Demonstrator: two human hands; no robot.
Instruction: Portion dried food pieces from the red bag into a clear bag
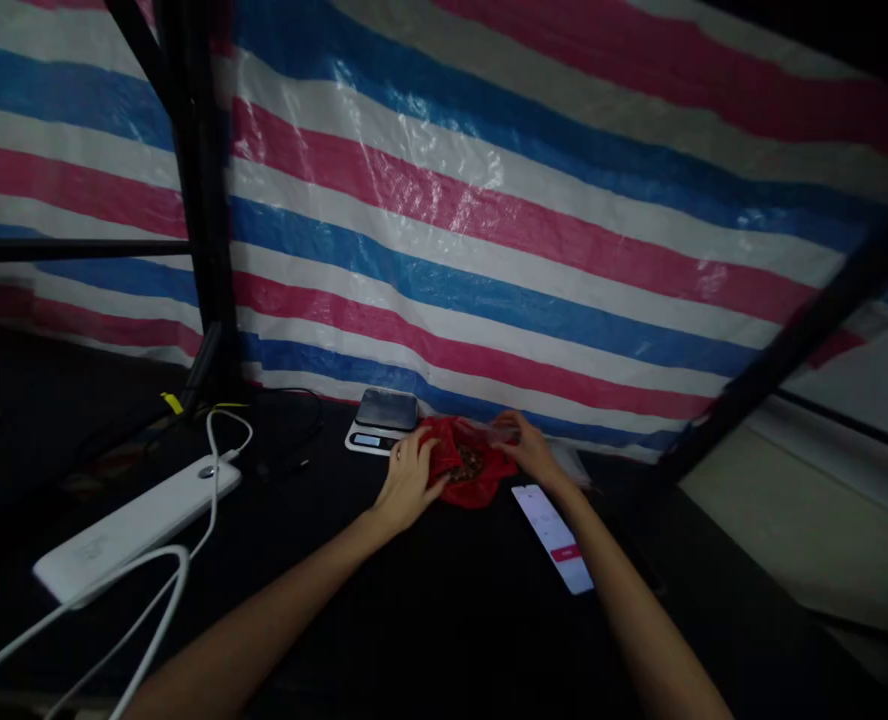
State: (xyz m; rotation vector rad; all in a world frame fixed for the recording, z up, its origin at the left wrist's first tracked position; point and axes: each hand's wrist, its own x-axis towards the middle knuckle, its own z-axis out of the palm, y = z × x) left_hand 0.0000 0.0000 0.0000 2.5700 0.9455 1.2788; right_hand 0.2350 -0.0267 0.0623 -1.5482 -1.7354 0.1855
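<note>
- The red bag lies just in front of the kitchen scale; small brown pieces show inside its open mouth.
- Left hand fingers pinch its left edge; right hand grips its right edge.
- Judgement: spread the mouth evenly, keeping it clear of the phone lying right of the scale.

Head camera looks forward and down over a dark table, striped tarp close behind.

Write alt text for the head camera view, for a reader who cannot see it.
Two bare hands, the left hand and right hand, hold open a red bag of small brown pieces on a dark table. A digital scale sits just behind, a lit phone to the right and a white power strip to the left, before a striped tarp.
</note>
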